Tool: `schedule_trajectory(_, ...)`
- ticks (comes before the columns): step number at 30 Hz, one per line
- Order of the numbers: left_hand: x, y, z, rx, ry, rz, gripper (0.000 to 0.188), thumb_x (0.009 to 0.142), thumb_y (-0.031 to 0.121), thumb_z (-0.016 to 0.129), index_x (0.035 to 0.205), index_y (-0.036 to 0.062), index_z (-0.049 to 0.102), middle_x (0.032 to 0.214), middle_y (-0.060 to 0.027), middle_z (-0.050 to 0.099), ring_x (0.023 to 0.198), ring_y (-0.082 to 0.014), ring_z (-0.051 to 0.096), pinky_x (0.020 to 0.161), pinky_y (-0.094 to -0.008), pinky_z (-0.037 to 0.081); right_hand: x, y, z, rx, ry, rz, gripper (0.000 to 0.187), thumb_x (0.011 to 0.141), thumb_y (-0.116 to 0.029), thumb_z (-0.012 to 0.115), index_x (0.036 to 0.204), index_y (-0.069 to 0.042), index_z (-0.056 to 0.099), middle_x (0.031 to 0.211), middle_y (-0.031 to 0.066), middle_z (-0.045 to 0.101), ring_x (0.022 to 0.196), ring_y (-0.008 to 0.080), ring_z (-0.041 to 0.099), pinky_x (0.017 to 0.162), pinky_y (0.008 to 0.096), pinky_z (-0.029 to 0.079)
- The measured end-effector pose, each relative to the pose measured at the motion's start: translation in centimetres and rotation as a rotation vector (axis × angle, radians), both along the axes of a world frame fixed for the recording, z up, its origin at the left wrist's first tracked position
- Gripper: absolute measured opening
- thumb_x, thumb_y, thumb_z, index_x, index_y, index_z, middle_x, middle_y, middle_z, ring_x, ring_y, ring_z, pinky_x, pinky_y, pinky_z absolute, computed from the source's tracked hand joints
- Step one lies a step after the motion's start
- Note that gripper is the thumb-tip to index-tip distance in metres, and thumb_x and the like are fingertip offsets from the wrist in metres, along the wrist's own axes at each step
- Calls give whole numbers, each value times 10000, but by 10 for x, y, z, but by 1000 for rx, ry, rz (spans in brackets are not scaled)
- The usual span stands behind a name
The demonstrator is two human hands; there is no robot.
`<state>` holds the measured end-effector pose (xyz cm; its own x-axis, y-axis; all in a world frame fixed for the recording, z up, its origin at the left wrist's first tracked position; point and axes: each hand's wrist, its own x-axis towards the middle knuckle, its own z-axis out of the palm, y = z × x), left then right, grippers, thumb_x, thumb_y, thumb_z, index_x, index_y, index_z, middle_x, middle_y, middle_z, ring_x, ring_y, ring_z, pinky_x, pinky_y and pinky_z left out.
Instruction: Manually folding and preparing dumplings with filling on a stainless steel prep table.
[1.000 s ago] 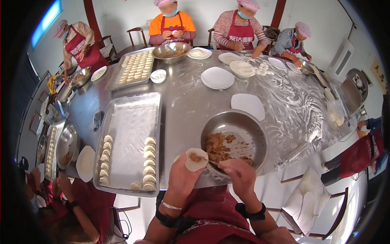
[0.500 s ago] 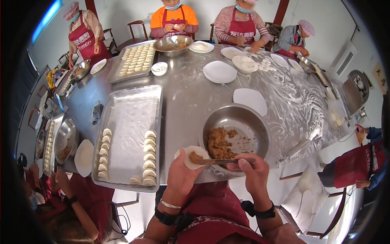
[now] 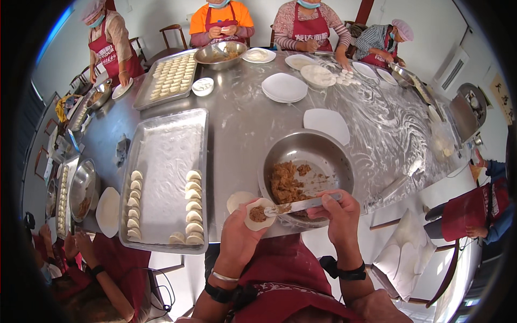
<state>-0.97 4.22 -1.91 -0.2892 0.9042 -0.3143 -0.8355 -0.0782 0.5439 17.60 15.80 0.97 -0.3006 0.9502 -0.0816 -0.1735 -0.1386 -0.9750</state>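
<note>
My left hand [image 3: 236,245] holds a round dumpling wrapper [image 3: 252,223] on its fingers and thumb, with a small mound of brown filling [image 3: 258,214] in the middle. In my right hand [image 3: 341,214] is a flat metal spatula [image 3: 308,204], gripped near its far end, its tip touching the wrapper beside the filling. Just beyond my left hand lies another pale wrapper [image 3: 240,199]. Under and behind the spatula stands a steel bowl [image 3: 328,148] with more brown filling [image 3: 285,184] along its left side.
Left of my hands a large floured tray [image 3: 167,145] bears two rows of folded dumplings [image 3: 194,205]. White plates [image 3: 284,87] and a small white bowl [image 3: 203,86] stand farther back. Loose flour covers the table's right part [image 3: 385,124]. Co-workers in red aprons [image 3: 309,40] surround the table.
The filling has come off the spatula onto the wrapper, and more bare blade shows. My left hand has turned the wrapper slightly; the other wrapper is more exposed. The whole view has shifted a little.
</note>
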Motion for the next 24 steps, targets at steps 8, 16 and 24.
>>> schedule_trajectory(8, 3, -1, -1, 55, -9, -46, 437, 1069, 276, 404, 1354, -48, 473, 1336, -170, 552, 1261, -296, 544, 1071, -460, 455, -1, -2, -11, -114, 41, 24, 191, 971, -96, 578, 1053, 68, 630, 895, 171, 701, 745, 242, 734, 686, 325, 617)
schedule_trajectory(16, 0, 0, 3, 59, -7, -21, 454, 1069, 292, 417, 1356, -56, 466, 1332, -191, 565, 1269, -322, 552, 1079, -455, 452, 29, 2, -28, 625, -578, -24, 116, 896, -55, 654, 987, 10, 684, 971, 125, 722, 816, 233, 720, 717, 332, 576)
schedule_trajectory(24, 3, -3, 15, 74, 25, -78, 464, 1059, 297, 444, 1358, -56, 474, 1327, -200, 577, 1270, -335, 556, 1051, -441, 479, 6, -25, -10, 1022, -679, 270, 393, 710, -199, 806, 1068, -75, 703, 1203, 136, 665, 1213, 332, 584, 957, 428, 518)
